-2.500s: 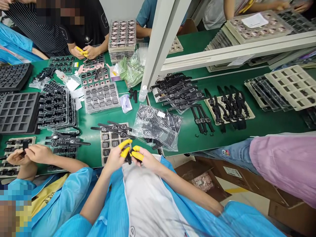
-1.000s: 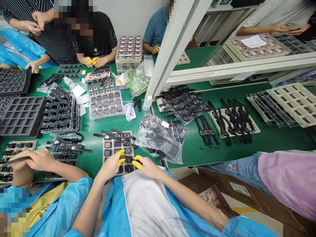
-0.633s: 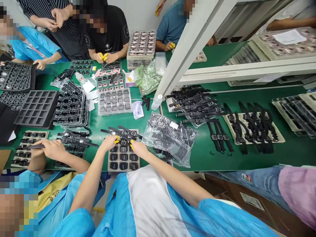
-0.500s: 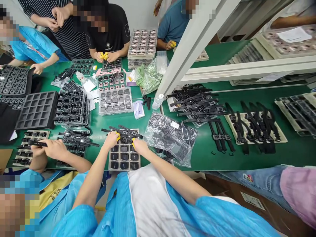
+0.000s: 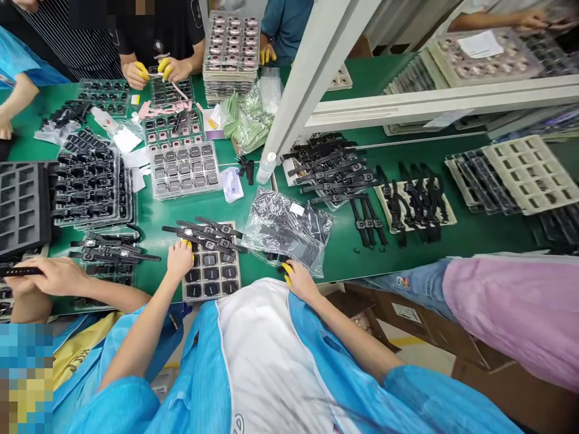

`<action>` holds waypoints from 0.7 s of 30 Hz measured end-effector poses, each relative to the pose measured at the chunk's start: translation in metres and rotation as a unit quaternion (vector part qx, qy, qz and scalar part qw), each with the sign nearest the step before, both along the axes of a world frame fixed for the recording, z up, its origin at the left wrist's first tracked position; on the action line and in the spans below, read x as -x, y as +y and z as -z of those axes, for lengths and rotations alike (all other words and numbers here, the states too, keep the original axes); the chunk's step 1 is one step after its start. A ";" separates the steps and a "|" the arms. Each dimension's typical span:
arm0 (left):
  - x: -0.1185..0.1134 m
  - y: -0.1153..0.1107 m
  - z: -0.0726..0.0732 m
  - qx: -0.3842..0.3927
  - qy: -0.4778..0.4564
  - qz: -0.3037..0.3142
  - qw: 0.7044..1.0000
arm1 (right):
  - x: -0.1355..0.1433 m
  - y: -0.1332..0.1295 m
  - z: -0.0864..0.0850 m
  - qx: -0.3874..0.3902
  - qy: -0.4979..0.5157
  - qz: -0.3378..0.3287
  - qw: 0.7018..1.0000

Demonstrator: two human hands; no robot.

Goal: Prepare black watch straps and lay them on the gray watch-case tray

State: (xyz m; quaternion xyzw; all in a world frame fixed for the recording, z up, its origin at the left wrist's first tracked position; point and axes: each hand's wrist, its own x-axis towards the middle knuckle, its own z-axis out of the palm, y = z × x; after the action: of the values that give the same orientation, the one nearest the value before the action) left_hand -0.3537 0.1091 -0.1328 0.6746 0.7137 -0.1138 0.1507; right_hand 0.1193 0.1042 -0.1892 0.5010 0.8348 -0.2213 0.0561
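Note:
My left hand [image 5: 180,260], with yellow finger covers, is closed at the left side of a compartment tray [image 5: 220,271]. Its fingertips grip a black smartwatch [image 5: 187,232] with a shiny face. Other black watches with straps [image 5: 217,232] lie across the tray's far part, and dark square pieces fill its near pockets. My right hand [image 5: 301,281] is at the table's front edge, its yellow-covered fingers slightly apart. Those fingertips reach the near edge of a clear plastic bag [image 5: 289,226] of black items, beside dark straps [image 5: 274,258] partly hidden under it.
A co-worker's hands [image 5: 54,277] hold a black strap at the left. Stacked watch trays [image 5: 85,187], a clear tray [image 5: 183,169] and a small bottle [image 5: 266,167] stand beyond. A white post [image 5: 312,78] rises behind the bag; watches on trays [image 5: 414,205] lie right.
My right hand has left the watches over the tray and moved right to the bag's near edge. My left hand stays by the tray, slightly farther left. The view has turned right.

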 end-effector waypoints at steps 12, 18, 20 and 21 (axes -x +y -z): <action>-0.003 -0.005 -0.026 -0.016 -0.163 -0.167 0.972 | 0.022 0.024 -0.025 0.108 0.077 0.125 0.983; -0.085 -0.039 -0.070 -0.066 -0.532 -0.199 0.821 | 0.092 0.010 -0.097 0.239 0.322 0.187 0.897; -0.113 -0.042 -0.087 -0.088 -0.537 -0.117 0.831 | 0.121 0.000 -0.128 0.366 0.428 0.200 0.802; -0.123 -0.042 -0.094 -0.099 -0.533 -0.072 0.837 | 0.132 -0.005 -0.143 0.418 0.458 0.195 0.761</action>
State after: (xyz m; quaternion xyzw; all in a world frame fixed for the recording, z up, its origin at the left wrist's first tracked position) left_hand -0.2308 0.0667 -0.0383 0.5891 0.5766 0.3461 0.4481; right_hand -0.0131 0.0995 -0.0467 0.4188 0.4706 -0.7571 -0.1732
